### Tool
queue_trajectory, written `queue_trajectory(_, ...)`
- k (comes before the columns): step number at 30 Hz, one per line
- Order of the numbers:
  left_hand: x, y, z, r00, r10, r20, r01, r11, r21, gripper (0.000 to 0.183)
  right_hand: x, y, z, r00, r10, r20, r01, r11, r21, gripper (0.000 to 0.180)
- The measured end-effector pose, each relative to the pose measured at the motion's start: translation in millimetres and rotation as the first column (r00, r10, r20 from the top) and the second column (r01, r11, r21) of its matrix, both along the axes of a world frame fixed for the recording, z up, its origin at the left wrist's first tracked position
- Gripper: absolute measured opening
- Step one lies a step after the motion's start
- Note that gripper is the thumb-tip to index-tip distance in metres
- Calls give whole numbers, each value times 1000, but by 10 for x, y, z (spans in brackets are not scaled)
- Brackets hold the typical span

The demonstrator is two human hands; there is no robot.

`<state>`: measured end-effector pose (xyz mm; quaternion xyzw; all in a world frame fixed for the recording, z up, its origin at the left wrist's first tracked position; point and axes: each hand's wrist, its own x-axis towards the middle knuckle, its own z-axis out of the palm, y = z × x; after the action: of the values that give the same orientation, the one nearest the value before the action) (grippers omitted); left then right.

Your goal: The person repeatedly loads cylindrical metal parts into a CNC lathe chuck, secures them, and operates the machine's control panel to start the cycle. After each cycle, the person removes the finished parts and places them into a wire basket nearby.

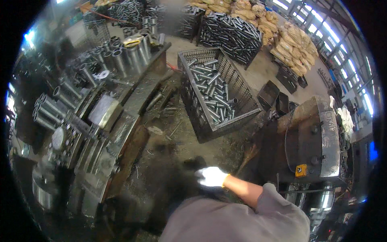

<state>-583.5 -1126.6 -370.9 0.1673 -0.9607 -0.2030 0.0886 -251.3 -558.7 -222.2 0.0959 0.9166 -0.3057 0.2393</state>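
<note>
My right hand (211, 176), in a white knitted glove with a yellow cuff, hangs low in front of my body, above the dark floor. Its fingers are blurred, and I cannot tell whether they hold anything. My left hand is out of view. Ahead of me stands a black metal crate (208, 133) with short steel tubes (216, 90) lying loose in it. To the left runs a lathe bed (105, 163) with a pale block (104, 112) on it. Wide steel tubes (121, 62) stand upright behind it, and more tubes (50, 112) lean at the far left.
A machine housing (308, 136) with a yellow switch box (300, 170) stands at the right. Small metal bins (268, 94) sit beyond the crate. A larger bin of tubes (231, 37) and stacked sacks (294, 48) are farther back. Metal bars and scraps (173, 130) lie on the floor.
</note>
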Motion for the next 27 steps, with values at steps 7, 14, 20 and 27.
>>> queue_trajectory(7,804,2505,-268,907,-391,155,245,791,561,53,-157,1832,-375,925,-356,-132,363,931,29,44)
queue_trajectory(14,691,6319,-263,559,-794,239,354,490,797,59,-1001,4838,-1581,917,-395,58,376,904,203,49)
queue_trajectory(20,34,8961,-567,622,-653,433,426,746,513,91,-2288,5460,-3510,917,53,394,-169,950,264,44)
queue_trajectory(27,-99,9348,-752,677,-440,590,336,898,285,94,-3061,5701,-5736,889,4,457,-155,943,293,41)
